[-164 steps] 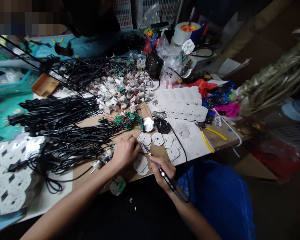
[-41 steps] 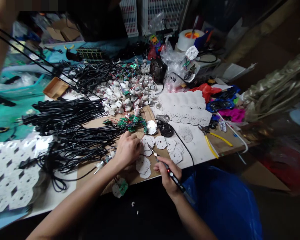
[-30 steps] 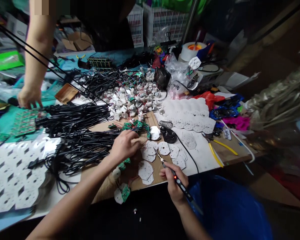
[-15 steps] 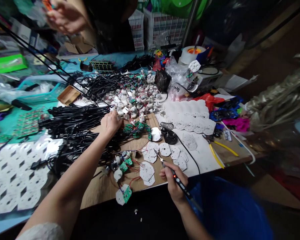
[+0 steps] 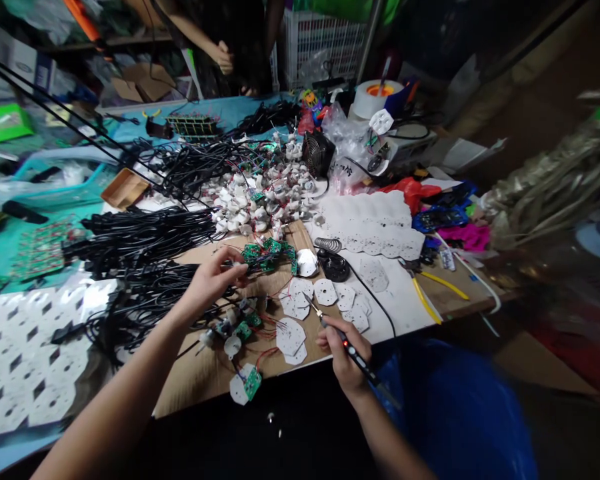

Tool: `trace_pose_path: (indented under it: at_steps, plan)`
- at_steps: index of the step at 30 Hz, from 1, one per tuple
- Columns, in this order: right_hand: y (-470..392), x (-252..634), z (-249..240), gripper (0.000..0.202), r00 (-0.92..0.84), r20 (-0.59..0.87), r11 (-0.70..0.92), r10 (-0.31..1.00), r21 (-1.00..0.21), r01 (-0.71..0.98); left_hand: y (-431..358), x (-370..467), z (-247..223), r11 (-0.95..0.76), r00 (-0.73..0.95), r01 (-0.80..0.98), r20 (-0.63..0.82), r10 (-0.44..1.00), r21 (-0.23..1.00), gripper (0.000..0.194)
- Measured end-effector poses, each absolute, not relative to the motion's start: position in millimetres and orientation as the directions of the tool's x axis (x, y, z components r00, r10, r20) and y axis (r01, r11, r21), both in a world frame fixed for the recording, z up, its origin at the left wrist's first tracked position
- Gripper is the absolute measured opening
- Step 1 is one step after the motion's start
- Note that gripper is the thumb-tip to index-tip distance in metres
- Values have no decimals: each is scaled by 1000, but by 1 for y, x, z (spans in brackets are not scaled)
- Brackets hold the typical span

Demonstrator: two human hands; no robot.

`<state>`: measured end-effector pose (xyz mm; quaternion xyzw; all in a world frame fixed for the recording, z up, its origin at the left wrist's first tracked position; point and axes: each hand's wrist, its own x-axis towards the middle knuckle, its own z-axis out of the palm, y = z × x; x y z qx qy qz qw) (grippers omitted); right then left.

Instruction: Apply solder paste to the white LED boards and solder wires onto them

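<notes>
In my right hand (image 5: 347, 353) is a soldering iron (image 5: 357, 360) with a small lit red light. Its tip points up and left, over or against a white octagonal board (image 5: 300, 293); I cannot tell if it touches. My left hand (image 5: 217, 277) is closed, thumb and fingertips together, beside the black cables (image 5: 180, 287). What it pinches, if anything, is hidden. Just right of its fingers lie small green circuit boards (image 5: 270, 253) with wires. Nearer me are more white boards (image 5: 290, 337), joined by red wires to small parts and a green board (image 5: 253, 383).
A heap of white wired parts (image 5: 260, 193) lies behind my left hand, with a small black fan (image 5: 317, 153) beyond. White board sheets (image 5: 375, 220), a soldering stand (image 5: 333, 263) and yellow-handled pliers (image 5: 430, 293) are rightward. A person's hand (image 5: 224, 59) shows across the table.
My left hand has come back toward me from the edge of the white heap to beside the green boards. The right hand keeps its hold on the iron. The other person's hand has lowered.
</notes>
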<state>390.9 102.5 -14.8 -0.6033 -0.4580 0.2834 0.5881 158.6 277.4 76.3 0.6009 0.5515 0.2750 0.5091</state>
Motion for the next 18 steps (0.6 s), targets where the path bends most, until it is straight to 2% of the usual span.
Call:
trace_pose_path:
  at_steps: [4,8,12,15,18]
  plan:
    - [102,390,-10,22,440,173,90,881,-975,204,264,164,64,93,351,432,-263,899,897,42]
    - [102,390,-9,22,434,181,88,882,-970,227,261,160,56,145,488,373,-327,809,916,31]
    - [102,390,-9,21,423,194,98,885,-967,236,259,159,43,-44,429,464,-181,885,885,17]
    - [102,389,-9,20,425,188,90,885,-967,240,257,162,37,-174,387,588,-86,918,790,14]
    - [102,389,-8,20,413,198,100,889,-964,248,253,168,39,-294,435,672,-41,899,680,13]
